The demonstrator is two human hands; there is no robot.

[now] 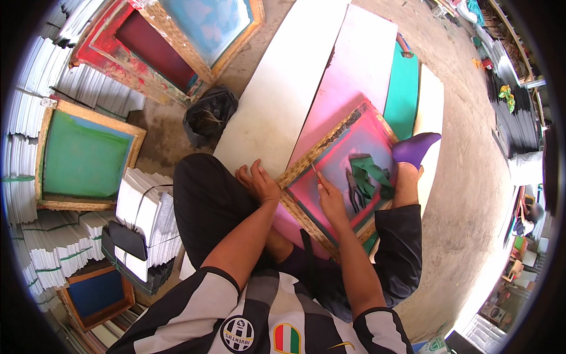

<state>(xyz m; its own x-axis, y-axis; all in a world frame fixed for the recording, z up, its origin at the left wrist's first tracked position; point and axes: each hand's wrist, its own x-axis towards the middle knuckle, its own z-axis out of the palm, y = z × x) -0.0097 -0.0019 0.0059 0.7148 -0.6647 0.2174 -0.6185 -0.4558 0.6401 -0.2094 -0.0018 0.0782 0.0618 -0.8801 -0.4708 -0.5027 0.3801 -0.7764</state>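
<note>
A wooden-framed printing screen (321,140) lies tilted in front of me, its mesh stained pink and blue-grey. My left hand (259,182) rests at the frame's left corner, fingers apart over the white board beside it. Over the mesh, my right hand (332,200) is closed on a thin metal-tipped tool (313,167) directed at the inner edge of the frame's upper-left bar; most of the tool is hidden in the fingers. Pliers with dark handles (354,192) and a crumpled green cloth strip (368,174) lie on the mesh, right of that hand.
Beneath the frame are long white (283,71), pink (359,53) and green (402,97) sheets. My foot in a purple sock (416,150) is at the frame's right corner. Left are a black plastic bag (211,115), other screens (88,156) and bundled white stacks (147,215).
</note>
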